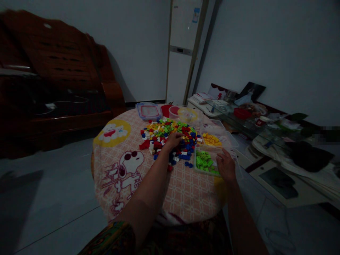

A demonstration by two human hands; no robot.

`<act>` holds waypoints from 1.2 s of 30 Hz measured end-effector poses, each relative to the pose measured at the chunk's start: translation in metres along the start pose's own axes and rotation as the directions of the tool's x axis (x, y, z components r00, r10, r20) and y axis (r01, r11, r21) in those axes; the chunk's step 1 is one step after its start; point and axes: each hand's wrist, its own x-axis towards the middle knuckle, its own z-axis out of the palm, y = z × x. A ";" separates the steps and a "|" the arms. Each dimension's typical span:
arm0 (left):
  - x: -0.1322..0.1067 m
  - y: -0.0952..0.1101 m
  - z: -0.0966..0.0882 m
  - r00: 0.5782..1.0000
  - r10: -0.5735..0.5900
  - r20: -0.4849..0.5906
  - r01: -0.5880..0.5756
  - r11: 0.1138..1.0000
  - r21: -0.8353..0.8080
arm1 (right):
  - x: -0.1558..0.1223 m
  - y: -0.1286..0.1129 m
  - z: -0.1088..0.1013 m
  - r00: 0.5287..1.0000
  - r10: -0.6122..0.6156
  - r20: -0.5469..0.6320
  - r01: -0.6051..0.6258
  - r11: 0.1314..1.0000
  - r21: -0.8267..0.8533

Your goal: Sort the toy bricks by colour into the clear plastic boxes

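Observation:
My left hand (174,140) reaches into the middle of a pile of toy building bricks (162,130), in red, blue, yellow, green and white. Its fingers are bent close together, and whatever they may pinch is too small to make out. A clear plastic box (196,169) holding light green bricks (204,161) sits right of the pile. Over that box's right side is my right hand (226,164), its fingers slightly apart and loosely bent, with nothing visible in them. Just behind, yellow bricks (211,139) lie in another clear container (231,140).
The round table (180,198) wears a pink patterned cloth. At its far edge stand a blue-rimmed plastic box (149,111) and a clear round tub (174,112). A cluttered glass-topped cabinet (239,124) runs along the right; a wooden sofa (58,71) stands left.

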 end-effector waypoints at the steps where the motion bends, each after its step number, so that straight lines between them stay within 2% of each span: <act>1: 0.000 -0.001 0.000 1.000 0.004 0.016 -0.003 0.999 -0.038 | 0.000 0.000 0.000 1.000 -0.004 -0.005 0.004 1.000 0.005; 6: 0.001 0.000 -0.001 0.999 0.033 -0.009 -0.034 0.997 -0.063 | 0.000 0.000 -0.001 1.000 0.009 0.005 -0.009 1.000 -0.011; 11: -0.001 0.007 0.009 0.998 -0.045 -0.042 0.046 0.998 0.038 | 0.000 -0.003 -0.001 0.999 0.034 0.025 -0.034 0.999 -0.016; 14: 0.001 0.021 0.033 1.000 -0.019 0.003 0.019 0.992 0.123 | 0.001 -0.003 -0.001 0.999 0.035 0.017 -0.035 0.999 -0.011; 17: 0.006 0.040 0.070 0.989 0.068 0.132 -0.074 0.996 0.041 | 0.001 -0.003 -0.001 1.000 0.025 0.007 -0.025 1.000 -0.016; 20: 0.007 0.054 0.101 0.935 0.273 0.227 -0.266 0.962 -0.061 | 0.000 -0.001 -0.001 1.000 0.020 0.008 -0.020 1.000 -0.007; 22: 0.003 0.057 0.107 0.906 0.346 0.244 -0.351 0.936 -0.024 | 0.000 -0.001 -0.001 1.000 0.021 0.016 -0.021 1.000 -0.001; 25: -0.007 0.053 0.093 0.920 0.306 0.243 -0.350 0.922 0.165 | -0.001 -0.002 0.000 1.000 0.026 0.008 -0.026 1.000 0.002; 28: -0.015 0.045 0.058 0.960 0.213 0.184 -0.268 0.888 0.374 | 0.000 -0.003 0.000 0.999 0.033 -0.003 -0.033 0.999 -0.003; 30: -0.017 0.041 0.031 0.980 0.175 0.094 -0.199 0.859 0.472 | 0.000 -0.003 0.000 1.000 0.029 0.005 -0.029 1.000 -0.008; 33: -0.016 0.036 0.000 0.993 0.106 -0.059 -0.053 0.819 0.571 | 0.001 -0.001 0.001 1.000 0.030 0.003 -0.030 0.999 -0.012; 36: -0.015 0.034 -0.011 0.992 0.087 -0.092 -0.016 0.805 0.593 | 0.001 0.001 0.001 1.000 0.029 -0.006 -0.029 1.000 -0.005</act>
